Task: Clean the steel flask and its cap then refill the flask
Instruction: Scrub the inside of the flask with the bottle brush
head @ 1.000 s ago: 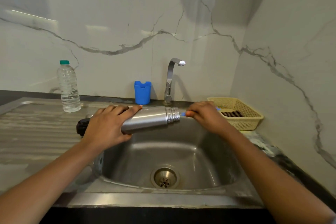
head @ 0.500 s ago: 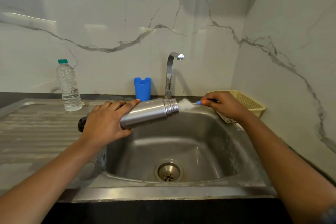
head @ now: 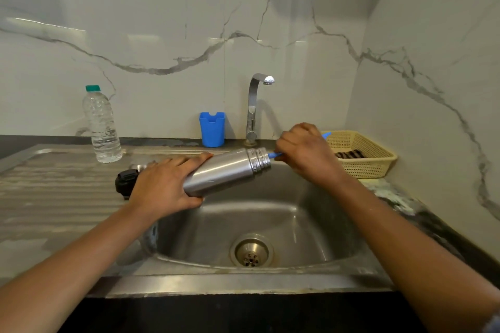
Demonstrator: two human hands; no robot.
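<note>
My left hand (head: 162, 186) grips the lower body of the steel flask (head: 230, 170), which lies nearly level over the sink basin (head: 270, 211) with its open threaded mouth pointing right. My right hand (head: 305, 151) grips the blue handle of a bottle brush (head: 274, 155); the brush head is inside the flask's mouth and hidden. The black flask cap (head: 125, 180) lies on the steel drainboard (head: 54, 184) just behind my left hand.
A clear water bottle (head: 102, 127) with a green lid stands on the drainboard at back left. A blue holder (head: 212, 128) and the tap (head: 255, 105) sit behind the basin. A yellow basket (head: 362, 154) with a dark scrubber stands at right.
The white brush head, which was outside the flask's mouth half a second ago, is now pushed back inside; my right hand has moved left toward the flask. The flask stays in my left hand.
</note>
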